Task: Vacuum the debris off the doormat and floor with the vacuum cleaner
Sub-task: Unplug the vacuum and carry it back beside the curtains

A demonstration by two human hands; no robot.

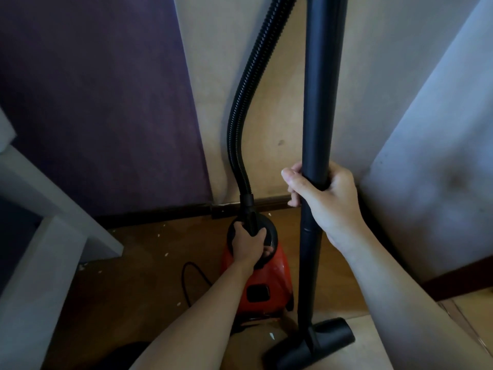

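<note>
A red canister vacuum cleaner (pixel 269 279) stands on the wooden floor near the wall. My left hand (pixel 246 243) grips the black hose connector at its top, where the ribbed black hose (pixel 248 89) rises and curves out of view. My right hand (pixel 320 193) grips the upright black wand (pixel 321 102). The wand ends in a black floor nozzle (pixel 317 343) resting on a pale surface at the bottom. Small white bits of debris (pixel 166 254) lie scattered on the floor. I cannot tell whether that pale surface is the doormat.
A white piece of furniture (pixel 40 249) stands at the left. A black power cord (pixel 192 279) loops on the floor left of the vacuum. A purple wall panel (pixel 93 102) and a dark skirting board (pixel 160 212) run behind. A pale wall (pixel 426 182) closes the right.
</note>
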